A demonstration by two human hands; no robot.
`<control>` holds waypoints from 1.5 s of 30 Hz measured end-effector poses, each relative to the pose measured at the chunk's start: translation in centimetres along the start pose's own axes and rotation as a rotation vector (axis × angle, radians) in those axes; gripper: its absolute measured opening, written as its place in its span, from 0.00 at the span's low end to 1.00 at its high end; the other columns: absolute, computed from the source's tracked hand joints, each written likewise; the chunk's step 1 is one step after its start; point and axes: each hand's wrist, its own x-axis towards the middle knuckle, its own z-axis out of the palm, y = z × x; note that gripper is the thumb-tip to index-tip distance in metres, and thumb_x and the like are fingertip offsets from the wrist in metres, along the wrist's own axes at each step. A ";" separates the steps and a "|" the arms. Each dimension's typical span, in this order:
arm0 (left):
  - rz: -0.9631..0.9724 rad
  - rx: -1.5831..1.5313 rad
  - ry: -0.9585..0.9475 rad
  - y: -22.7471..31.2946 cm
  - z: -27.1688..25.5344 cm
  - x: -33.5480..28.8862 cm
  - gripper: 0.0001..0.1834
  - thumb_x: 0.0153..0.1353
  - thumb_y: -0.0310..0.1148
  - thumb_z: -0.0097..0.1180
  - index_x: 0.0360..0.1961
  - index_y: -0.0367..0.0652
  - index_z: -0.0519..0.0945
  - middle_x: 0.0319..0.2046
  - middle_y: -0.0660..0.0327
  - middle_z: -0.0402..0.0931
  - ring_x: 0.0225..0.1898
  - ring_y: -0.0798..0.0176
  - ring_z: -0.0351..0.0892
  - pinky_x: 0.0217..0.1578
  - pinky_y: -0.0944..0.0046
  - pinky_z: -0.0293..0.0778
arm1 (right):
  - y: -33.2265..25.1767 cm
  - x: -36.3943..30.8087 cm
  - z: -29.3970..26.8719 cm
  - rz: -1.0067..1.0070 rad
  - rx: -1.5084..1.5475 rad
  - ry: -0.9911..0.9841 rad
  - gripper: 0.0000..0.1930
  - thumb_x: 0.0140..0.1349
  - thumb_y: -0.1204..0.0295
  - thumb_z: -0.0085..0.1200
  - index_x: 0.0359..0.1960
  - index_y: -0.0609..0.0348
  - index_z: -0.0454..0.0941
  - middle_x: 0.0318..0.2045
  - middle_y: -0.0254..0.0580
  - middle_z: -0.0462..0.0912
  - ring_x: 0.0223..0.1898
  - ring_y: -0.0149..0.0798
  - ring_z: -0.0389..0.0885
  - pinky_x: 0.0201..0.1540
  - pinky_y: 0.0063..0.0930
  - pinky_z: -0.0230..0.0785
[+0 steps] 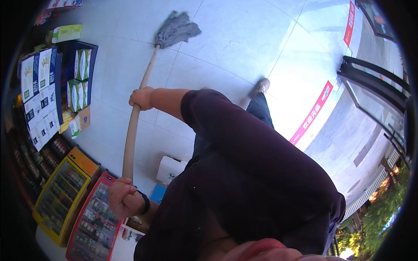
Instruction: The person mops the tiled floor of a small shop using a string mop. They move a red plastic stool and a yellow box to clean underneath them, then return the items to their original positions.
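A mop with a long wooden handle (pixel 129 143) slants up through the head view. Its grey cloth head (pixel 176 31) lies spread on the pale tiled floor at the far end. Nearer the mop head, my right hand (pixel 142 98) is wrapped round the handle, its arm in a dark sleeve reaching across to the left. My left hand (pixel 124 199), with a black band at the wrist, closes on the near end of the handle. One of my feet (pixel 260 87) stands on the floor, right of the mop.
Left are stacked cartons (pixel 41 93), green-and-white packs (pixel 78 95), a yellow display cooler (pixel 65 195) and a red one (pixel 96 222). A white box (pixel 170 169) stands by my body. At right are a dark-framed glass door (pixel 374 78) and a red strip (pixel 313 111).
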 end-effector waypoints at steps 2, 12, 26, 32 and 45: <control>0.011 0.008 0.039 0.0 1.4 -0.5 0.13 0.56 0.19 0.36 0.17 0.36 0.71 0.12 0.61 0.65 0.14 0.66 0.65 0.13 0.68 0.70 | 1.4 0.2 -0.5 0.007 0.006 -0.044 0.10 0.52 0.68 0.59 0.38 0.44 0.78 0.39 0.35 0.78 0.47 0.43 0.75 0.45 0.40 0.71; 0.055 -0.335 -0.061 7.6 10.5 7.4 0.09 0.56 0.21 0.39 0.21 0.39 0.70 0.13 0.65 0.62 0.13 0.71 0.58 0.14 0.70 0.65 | 6.9 -16.1 -12.8 0.125 0.035 0.313 0.07 0.50 0.69 0.60 0.31 0.49 0.78 0.33 0.35 0.78 0.44 0.43 0.74 0.41 0.40 0.73; 0.040 -0.909 -0.941 29.9 53.3 11.6 0.05 0.45 0.16 0.49 0.21 0.35 0.77 0.15 0.61 0.72 0.15 0.72 0.67 0.17 0.71 0.63 | 26.6 -68.6 -17.8 0.984 -0.026 1.396 0.17 0.52 0.64 0.63 0.17 0.62 0.71 0.20 0.53 0.74 0.29 0.56 0.73 0.35 0.42 0.66; -0.427 -1.217 -1.312 37.3 62.4 0.1 0.14 0.47 0.14 0.36 0.21 0.35 0.77 0.16 0.61 0.73 0.16 0.75 0.67 0.17 0.74 0.64 | 23.3 -86.5 -11.4 1.533 0.075 1.004 0.11 0.56 0.60 0.59 0.28 0.54 0.79 0.32 0.48 0.79 0.41 0.51 0.77 0.46 0.42 0.69; -0.406 -1.475 -1.214 26.4 56.7 17.0 0.09 0.59 0.20 0.38 0.23 0.40 0.67 0.14 0.65 0.60 0.14 0.73 0.55 0.21 0.68 0.62 | 21.2 -66.1 -17.4 1.367 0.109 1.201 0.06 0.48 0.74 0.53 0.29 0.52 0.79 0.32 0.45 0.80 0.40 0.49 0.78 0.42 0.43 0.73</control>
